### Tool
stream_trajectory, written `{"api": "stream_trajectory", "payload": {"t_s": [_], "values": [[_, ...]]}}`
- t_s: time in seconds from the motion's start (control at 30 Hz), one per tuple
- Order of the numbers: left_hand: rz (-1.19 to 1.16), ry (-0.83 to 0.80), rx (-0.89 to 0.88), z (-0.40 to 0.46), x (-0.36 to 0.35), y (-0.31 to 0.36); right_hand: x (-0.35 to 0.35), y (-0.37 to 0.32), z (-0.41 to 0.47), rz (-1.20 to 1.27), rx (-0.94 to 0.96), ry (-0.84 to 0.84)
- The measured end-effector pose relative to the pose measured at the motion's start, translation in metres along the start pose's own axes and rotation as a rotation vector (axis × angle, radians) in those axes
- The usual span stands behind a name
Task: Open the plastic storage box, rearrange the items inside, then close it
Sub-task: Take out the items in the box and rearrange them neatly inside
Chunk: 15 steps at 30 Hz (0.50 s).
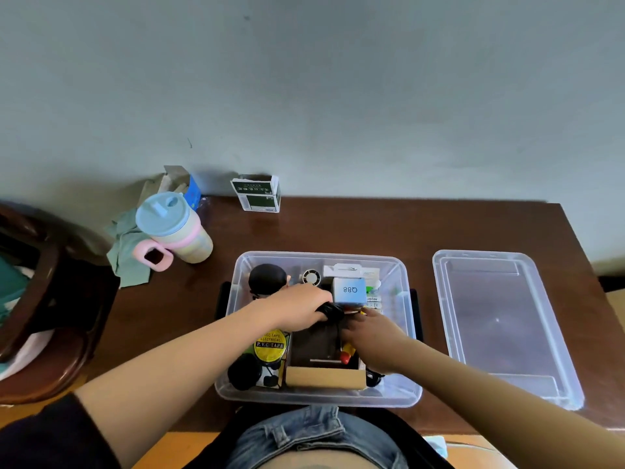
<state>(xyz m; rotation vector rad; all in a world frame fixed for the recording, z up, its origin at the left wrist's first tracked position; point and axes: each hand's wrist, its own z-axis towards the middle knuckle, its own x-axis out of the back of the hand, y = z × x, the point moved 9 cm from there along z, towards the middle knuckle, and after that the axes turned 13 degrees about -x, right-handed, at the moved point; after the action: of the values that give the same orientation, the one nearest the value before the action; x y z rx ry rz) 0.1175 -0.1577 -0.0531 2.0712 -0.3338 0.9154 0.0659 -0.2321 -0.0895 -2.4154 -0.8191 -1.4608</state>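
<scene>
Head view: left hand (301,304) grip curled around black bundle (329,311); right hand (370,330) grip unclear.

Count: 1 clear storage box (402,396), 1 lid (500,319) off beside it, 2 hands in the box – left hand (299,308), right hand (373,335). In the box: 1 PVC tape roll (269,345), 1 light-blue Q88 carton (350,291), 1 brown cardboard box (324,377), 1 black-haired figurine (267,277); the rest too cluttered to count. On the table (338,228): 1 lidded cup (176,228), 1 green-and-white carton (258,194), 1 green cloth (126,252).
</scene>
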Motion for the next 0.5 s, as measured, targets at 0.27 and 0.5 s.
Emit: {"api": "stream_trajectory", "payload": {"t_s": [0.27,0.5], "values": [[0.088,-0.015,0.052,-0.002,0.002,-0.008,0.003,0.005,-0.005,0.061,-0.04,0.046],[0.462,0.002,0.086,0.006,0.013,-0.003,0.007,0.011,-0.01,0.118,-0.054,0.036]]}}
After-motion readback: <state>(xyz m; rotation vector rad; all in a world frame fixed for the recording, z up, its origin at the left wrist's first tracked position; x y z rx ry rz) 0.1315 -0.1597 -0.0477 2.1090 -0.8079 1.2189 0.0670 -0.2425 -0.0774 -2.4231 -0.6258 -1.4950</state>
